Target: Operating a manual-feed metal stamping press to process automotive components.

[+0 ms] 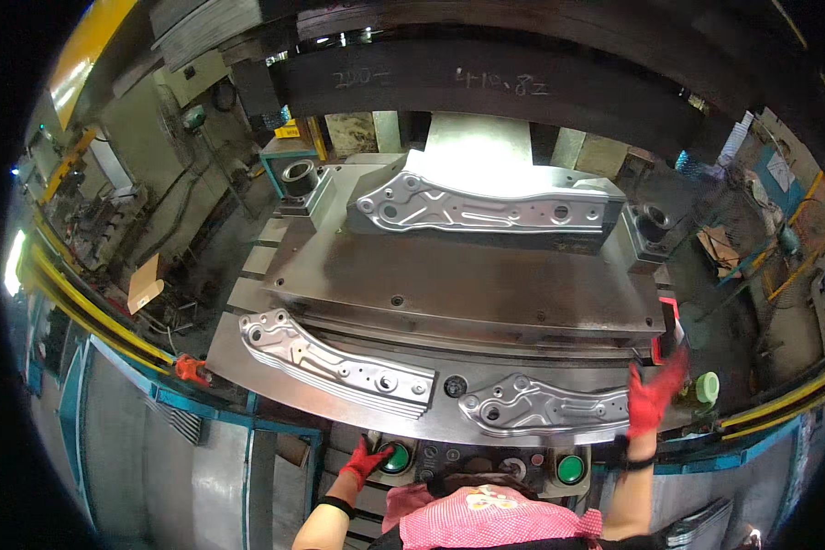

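Observation:
My left hand [364,462], in a red glove, is beside a round green push button [395,458], its fingers apart and at the button's rim. Over the front right of the press bed, my red-gloved right hand [651,399] is smeared by motion. It covers the right end of a stamped metal part [550,406], and I cannot tell whether it touches it. A small dark object [638,356] shows by its fingers, too unclear to name. A stack of similar stamped parts [339,365] lies at the front left. Another stamped part [495,206] rests on the die at the back.
The lower die [458,284] fills the middle, with guide bushings [300,174] at its back corners. A dark press ram [522,73] spans above. A second green button [570,470] is at the front right. A pale green container [707,387] stands at the right edge.

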### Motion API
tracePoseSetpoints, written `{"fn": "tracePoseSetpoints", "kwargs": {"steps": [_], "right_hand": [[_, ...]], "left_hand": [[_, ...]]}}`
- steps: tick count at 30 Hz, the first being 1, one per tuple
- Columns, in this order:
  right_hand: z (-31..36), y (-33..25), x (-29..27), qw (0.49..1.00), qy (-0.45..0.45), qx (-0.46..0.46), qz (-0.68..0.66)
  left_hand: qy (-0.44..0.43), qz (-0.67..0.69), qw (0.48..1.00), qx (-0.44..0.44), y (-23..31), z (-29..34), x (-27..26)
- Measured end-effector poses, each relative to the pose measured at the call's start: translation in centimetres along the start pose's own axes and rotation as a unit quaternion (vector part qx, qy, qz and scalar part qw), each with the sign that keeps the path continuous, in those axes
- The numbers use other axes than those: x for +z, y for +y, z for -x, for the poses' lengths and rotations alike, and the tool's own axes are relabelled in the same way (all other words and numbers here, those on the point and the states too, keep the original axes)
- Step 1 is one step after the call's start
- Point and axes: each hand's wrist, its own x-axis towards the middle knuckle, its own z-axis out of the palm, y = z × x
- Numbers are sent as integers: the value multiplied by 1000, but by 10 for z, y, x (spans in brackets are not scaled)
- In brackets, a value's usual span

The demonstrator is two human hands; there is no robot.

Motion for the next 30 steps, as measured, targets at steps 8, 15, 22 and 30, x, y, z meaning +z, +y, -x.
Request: {"fn": "tracePoseSetpoints", "kwargs": {"steps": [8,15,22,30], "right_hand": [[276,168,-30,834,-325,422,-146],[277,139,-1,813,-334,464,-111],[309,179,23,815,-330,476,-16],[310,174,16,822,-330,463,-10]], "left_hand": [[30,-134,990,3,-28,-33,7],[55,-139,989,-6,-35,-38,15],[80,-107,990,36,-35,-35,15],[70,-106,991,44,-34,-39,13]]}}
